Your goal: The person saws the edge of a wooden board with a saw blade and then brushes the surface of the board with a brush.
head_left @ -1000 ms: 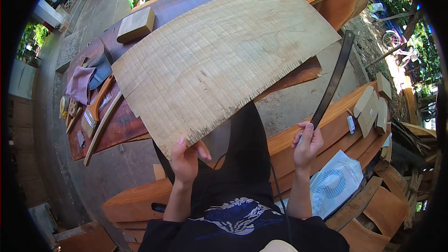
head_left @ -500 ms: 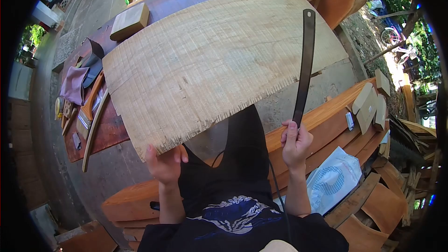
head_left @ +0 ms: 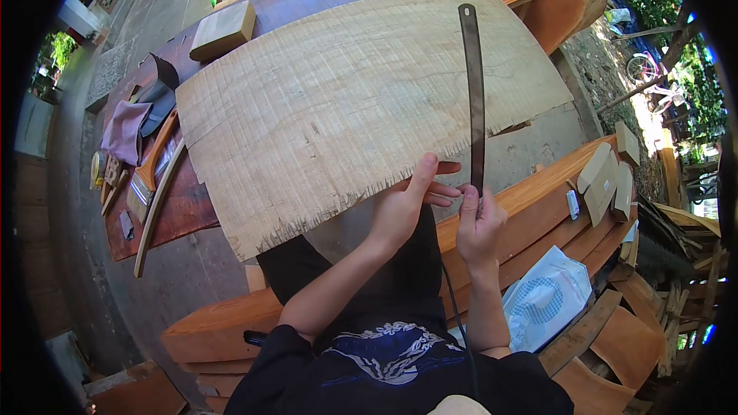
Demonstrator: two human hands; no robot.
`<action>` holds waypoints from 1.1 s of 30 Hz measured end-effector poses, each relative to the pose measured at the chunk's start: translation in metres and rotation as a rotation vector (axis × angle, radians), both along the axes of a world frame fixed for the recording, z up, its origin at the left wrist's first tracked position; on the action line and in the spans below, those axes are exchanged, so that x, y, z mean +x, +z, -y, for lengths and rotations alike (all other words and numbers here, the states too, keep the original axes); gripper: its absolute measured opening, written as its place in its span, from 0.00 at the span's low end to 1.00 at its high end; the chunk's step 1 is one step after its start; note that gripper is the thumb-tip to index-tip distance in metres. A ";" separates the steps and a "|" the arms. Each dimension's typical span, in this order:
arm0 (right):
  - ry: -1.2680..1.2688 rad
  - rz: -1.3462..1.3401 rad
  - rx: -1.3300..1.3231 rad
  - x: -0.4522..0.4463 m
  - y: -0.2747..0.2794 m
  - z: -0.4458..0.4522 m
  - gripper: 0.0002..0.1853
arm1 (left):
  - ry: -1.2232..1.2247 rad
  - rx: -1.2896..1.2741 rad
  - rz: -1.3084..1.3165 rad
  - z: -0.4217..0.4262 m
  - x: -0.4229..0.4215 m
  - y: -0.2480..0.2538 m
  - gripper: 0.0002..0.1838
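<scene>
My right hand point(head_left: 480, 223) is closed around the lower end of a long, dark metal strip point(head_left: 474, 92). The strip stands up from the fist, with a small hole at its rounded top. My left hand point(head_left: 407, 204) reaches across my lap, its fingers apart and stretched toward the right hand. Its thumb is by the ragged front edge of a wide, pale wooden board point(head_left: 338, 100), and I cannot tell whether it touches. The board lies on the table, its front edge rough and splintered.
A wooden block point(head_left: 223, 31) stands at the board's back left. An orange-handled brush point(head_left: 157, 154), a curved wooden strip point(head_left: 157, 215) and cloths point(head_left: 125, 131) lie to the left. Reddish planks point(head_left: 530, 219) and a white plastic bag point(head_left: 550, 292) are on the right.
My left hand has left the board's front left corner and moved right, close to my right hand. The metal strip has swung left and now leans slightly left at its top.
</scene>
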State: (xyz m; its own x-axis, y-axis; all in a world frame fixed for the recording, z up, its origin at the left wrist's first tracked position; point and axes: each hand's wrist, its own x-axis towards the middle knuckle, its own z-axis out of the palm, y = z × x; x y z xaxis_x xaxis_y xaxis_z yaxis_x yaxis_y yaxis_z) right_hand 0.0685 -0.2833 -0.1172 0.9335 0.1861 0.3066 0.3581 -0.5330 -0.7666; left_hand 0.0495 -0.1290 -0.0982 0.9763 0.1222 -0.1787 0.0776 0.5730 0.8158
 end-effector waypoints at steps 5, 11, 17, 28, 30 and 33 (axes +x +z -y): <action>-0.016 0.082 -0.075 0.006 0.013 -0.013 0.11 | 0.006 0.032 -0.068 -0.001 0.000 0.006 0.33; -0.038 0.131 -0.138 0.001 0.011 -0.011 0.10 | 0.019 0.055 -0.042 0.001 0.003 -0.002 0.34; -0.059 0.103 -0.161 0.003 0.017 -0.018 0.09 | -0.004 0.066 -0.038 -0.001 0.001 -0.001 0.35; -0.065 0.115 -0.137 0.001 0.005 -0.017 0.10 | 0.045 0.037 -0.012 -0.001 0.000 -0.006 0.27; -0.057 0.142 -0.136 0.016 0.018 -0.027 0.10 | 0.064 0.052 0.003 -0.001 0.002 -0.007 0.27; -0.059 0.137 -0.161 -0.004 -0.001 -0.014 0.11 | 0.080 0.045 -0.003 -0.001 0.003 -0.007 0.25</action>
State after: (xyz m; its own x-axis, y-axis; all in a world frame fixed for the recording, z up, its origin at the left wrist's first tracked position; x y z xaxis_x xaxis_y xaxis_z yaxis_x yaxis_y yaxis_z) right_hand 0.0648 -0.2694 -0.1185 0.8959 0.1897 0.4016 0.4176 -0.6678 -0.6161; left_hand 0.0523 -0.1277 -0.1050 0.9626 0.2076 -0.1742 0.0357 0.5403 0.8407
